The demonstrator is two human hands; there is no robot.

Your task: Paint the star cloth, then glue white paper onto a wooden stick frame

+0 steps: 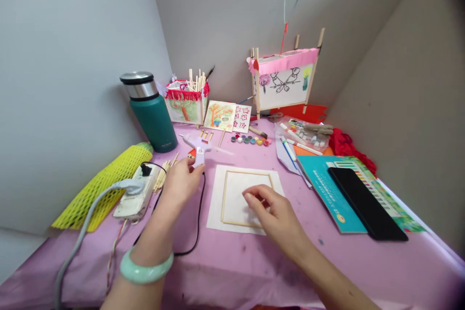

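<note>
My left hand is closed around the handle of a pale purple hot glue gun. Its nozzle points left, and a clear glue stick pokes out of its back. My right hand hovers over a white paper sheet, thumb and forefinger brought together and the other fingers curled; I see nothing between them. On the sheet lies a square frame of thin wooden sticks, its lower right part hidden by my right hand. A black cord runs from the gun past my left wrist.
A teal bottle, a power strip and loose sticks stand or lie at left. Behind are a decorated box, paint pots and a paper lantern. A teal book under a black phone lies right.
</note>
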